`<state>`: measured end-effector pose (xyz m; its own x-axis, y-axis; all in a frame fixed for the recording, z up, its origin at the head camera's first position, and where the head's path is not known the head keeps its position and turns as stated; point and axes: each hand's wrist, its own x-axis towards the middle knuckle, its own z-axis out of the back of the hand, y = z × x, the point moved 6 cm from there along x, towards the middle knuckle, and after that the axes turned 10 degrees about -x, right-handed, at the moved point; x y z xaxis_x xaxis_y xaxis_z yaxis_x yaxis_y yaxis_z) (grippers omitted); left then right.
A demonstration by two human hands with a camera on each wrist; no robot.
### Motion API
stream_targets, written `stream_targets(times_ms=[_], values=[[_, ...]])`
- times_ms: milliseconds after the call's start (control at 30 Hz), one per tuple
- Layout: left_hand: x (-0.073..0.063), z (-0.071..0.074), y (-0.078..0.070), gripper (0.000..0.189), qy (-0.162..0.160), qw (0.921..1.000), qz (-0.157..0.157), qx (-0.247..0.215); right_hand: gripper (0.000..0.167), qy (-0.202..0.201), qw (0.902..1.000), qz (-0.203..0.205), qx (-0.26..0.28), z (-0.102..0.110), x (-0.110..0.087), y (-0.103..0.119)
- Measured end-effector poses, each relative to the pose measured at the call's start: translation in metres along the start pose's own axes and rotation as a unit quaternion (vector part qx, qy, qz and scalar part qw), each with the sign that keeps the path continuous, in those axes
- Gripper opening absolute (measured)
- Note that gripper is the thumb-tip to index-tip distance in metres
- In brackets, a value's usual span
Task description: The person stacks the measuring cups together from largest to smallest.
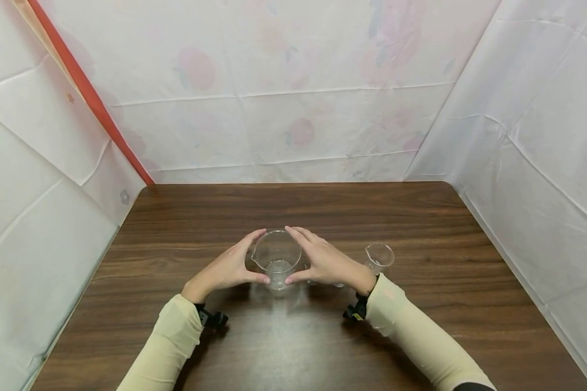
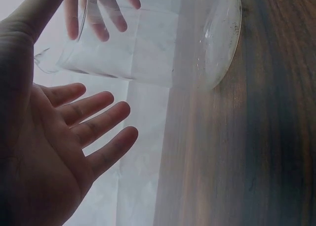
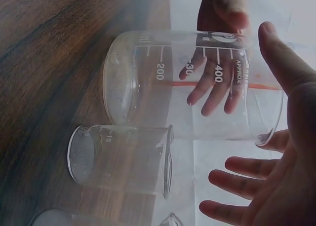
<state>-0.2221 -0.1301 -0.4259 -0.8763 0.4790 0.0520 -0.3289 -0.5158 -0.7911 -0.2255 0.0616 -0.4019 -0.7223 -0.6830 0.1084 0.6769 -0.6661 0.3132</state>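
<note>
A large clear glass beaker (image 1: 278,252) stands upright on the wooden table between my two hands, its white volume marks showing in the right wrist view. To its left, my left hand (image 1: 227,269) has thumb and fingers spread; in the left wrist view the straight fingers lie apart beside the beaker wall. On the other side my right hand (image 1: 325,262) is likewise spread, thumb near, fingertips close to the rim. A smaller beaker (image 3: 121,159) stands right beside the large one in the right wrist view, mostly hidden behind my right hand in the head view.
Another small glass beaker (image 1: 380,255) stands beyond my right wrist. Part of a further glass vessel (image 3: 54,218) shows at the bottom of the right wrist view. White sheets (image 1: 293,98) hang behind and on both sides of the brown table (image 1: 283,353).
</note>
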Motion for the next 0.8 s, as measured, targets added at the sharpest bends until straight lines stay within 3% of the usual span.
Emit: stream_targets(times_ms=[533, 800], values=[[0.0011, -0.0034, 0.0019, 0.104, 0.013, 0.9997, 0.01, -0.019, 0.104, 0.014, 0.9996, -0.005, 0.023, -0.0027, 0.0025, 0.0057], [0.0024, -0.0039, 0.0007, 0.097, 0.013, 0.9996, -0.01, -0.025, 0.103, 0.031, 0.9984, -0.013, 0.045, -0.0033, 0.0037, 0.0062]])
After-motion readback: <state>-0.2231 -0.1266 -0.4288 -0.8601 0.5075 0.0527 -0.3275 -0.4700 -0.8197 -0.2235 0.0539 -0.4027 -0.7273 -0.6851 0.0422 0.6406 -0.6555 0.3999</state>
